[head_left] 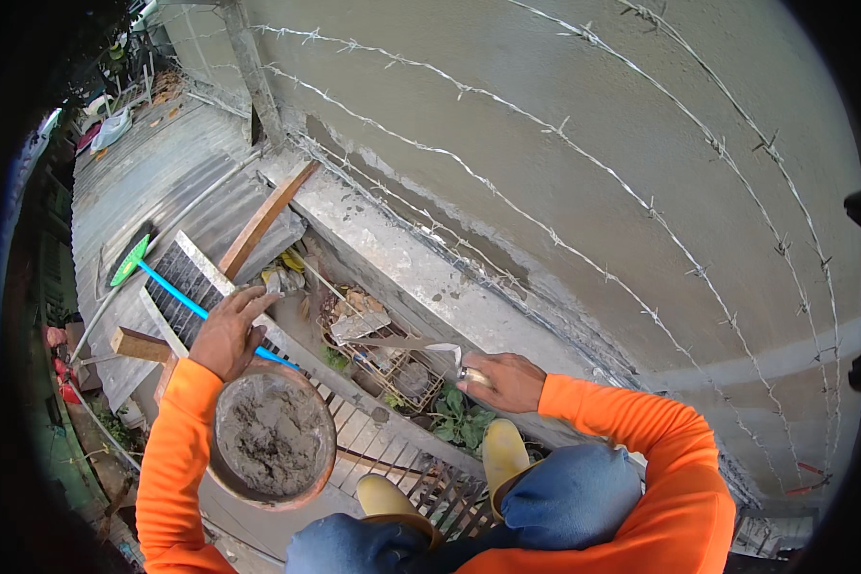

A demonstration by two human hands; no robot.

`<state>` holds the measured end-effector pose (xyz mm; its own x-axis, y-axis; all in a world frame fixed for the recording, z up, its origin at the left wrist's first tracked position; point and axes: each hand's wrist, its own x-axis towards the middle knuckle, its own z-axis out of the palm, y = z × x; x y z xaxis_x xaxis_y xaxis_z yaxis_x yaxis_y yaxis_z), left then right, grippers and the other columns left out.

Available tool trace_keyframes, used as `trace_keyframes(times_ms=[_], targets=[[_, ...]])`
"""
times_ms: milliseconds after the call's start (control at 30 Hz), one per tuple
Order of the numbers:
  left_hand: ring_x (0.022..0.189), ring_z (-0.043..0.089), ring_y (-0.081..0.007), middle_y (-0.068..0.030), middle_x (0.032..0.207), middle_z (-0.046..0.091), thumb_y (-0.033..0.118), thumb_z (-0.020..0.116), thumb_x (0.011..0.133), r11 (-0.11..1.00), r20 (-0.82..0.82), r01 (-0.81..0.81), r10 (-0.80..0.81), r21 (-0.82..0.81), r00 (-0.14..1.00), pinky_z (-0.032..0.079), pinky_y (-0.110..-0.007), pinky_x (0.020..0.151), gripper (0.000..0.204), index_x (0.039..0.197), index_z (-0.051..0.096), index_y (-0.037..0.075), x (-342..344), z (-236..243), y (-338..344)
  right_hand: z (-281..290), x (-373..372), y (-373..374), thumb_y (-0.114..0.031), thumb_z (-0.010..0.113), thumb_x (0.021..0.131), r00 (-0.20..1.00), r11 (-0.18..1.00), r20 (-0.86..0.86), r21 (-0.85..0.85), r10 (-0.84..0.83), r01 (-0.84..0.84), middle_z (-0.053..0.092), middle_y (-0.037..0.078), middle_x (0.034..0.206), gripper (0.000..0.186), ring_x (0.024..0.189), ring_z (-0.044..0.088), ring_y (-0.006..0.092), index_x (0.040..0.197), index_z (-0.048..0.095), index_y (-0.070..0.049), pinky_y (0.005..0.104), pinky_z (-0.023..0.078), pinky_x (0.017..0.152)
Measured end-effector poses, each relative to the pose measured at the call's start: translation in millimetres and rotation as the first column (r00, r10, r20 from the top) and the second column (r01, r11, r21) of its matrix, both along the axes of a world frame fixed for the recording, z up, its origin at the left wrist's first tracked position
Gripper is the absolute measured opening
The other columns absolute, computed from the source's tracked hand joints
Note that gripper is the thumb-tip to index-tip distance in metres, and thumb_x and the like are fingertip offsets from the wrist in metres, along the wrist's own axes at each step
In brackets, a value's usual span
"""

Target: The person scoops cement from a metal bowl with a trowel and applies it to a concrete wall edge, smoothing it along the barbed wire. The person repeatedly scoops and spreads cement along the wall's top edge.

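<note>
My left hand is raised over the blue broom handle and above a round bucket, its fingers loosely bent and apart with nothing visible in them. The bucket holds grey wet mortar. My right hand, at the centre right, grips the pale handle of a metal trowel, whose blade points left over a rusty wire crate filled with rubble. The broom's green head rests on the corrugated sheet to the left.
Barbed wire strands run before a grey plastered wall on the right, above a concrete ledge. Corrugated sheeting, a timber beam and a pipe lie left. My yellow boots stand by slatted grating and green plants.
</note>
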<state>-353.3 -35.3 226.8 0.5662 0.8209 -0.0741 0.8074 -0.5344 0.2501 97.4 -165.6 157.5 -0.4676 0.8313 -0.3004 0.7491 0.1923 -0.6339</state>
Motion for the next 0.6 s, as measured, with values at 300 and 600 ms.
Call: trace_keyframes(times_ms=[300, 600], targets=[[0.136, 0.055, -0.0264, -0.0142, 0.148, 0.057, 0.033, 0.058, 0.106, 0.525, 0.664, -0.711, 0.739, -0.467, 0.110, 0.043, -0.040, 0.115, 0.053, 0.150, 0.052, 0.006, -188.6, -88.8, -202.1, 76.3, -128.0, 91.5, -0.036, 0.069, 0.095, 0.797, 0.598, 0.500, 0.539, 0.339, -0.593, 0.061, 0.007, 0.098, 0.029, 0.094, 0.062, 0.0284, 0.120, 0.064, -0.021, 0.0460, 0.048, 0.079], [0.107, 0.070, -0.0221, -0.0146, 0.122, 0.071, 0.042, 0.049, 0.109, 0.526, 0.453, -0.137, 0.540, -0.840, -0.709, 0.056, -0.037, 0.095, 0.052, 0.143, 0.055, 0.003, -137.2, -124.5, -206.7, 84.8, -183.0, 98.6, -0.034, 0.070, 0.090, 0.581, 0.518, 0.633, 0.312, 0.512, -0.796, 0.066, 0.008, 0.095, 0.029, 0.099, 0.064, 0.0285, 0.116, 0.069, -0.021, 0.0467, 0.049, 0.082]])
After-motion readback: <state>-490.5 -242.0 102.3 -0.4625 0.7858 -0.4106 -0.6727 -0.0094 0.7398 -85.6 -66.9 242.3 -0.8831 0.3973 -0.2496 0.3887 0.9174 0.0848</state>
